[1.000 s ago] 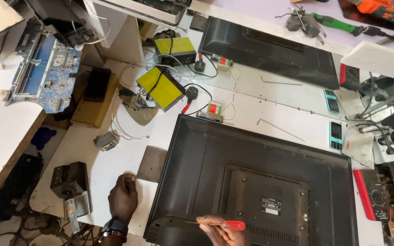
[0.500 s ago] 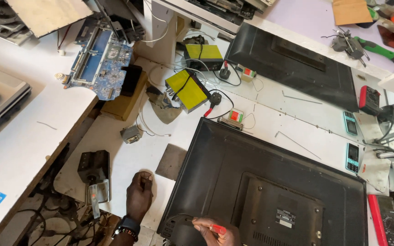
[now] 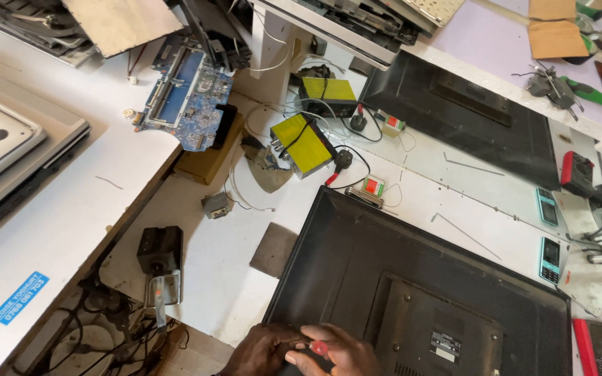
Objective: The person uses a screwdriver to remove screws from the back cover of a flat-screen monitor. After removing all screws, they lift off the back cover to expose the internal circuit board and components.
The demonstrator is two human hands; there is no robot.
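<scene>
A large black flat-screen television [image 3: 412, 278] lies face down on the white workbench [image 3: 210, 278], back cover up. Both hands meet at its near left corner. My right hand [image 3: 339, 351] holds a red-handled screwdriver [image 3: 317, 347] by the handle. My left hand [image 3: 263, 350] rests beside it against the television's edge, fingers curled near the tool; the shaft and tip are hidden between the hands.
A second black television [image 3: 468, 115] lies at the back. Two yellow-topped boxes [image 3: 304, 139] with cables, a blue circuit board [image 3: 186, 101], a grey plate [image 3: 273, 249], a small black unit [image 3: 159, 249], two phones [image 3: 548, 257] and hand tools [image 3: 559, 87] surround the work.
My left hand has moved off the bench to join my right hand at the television's corner. The view has shifted left, showing more of the side bench.
</scene>
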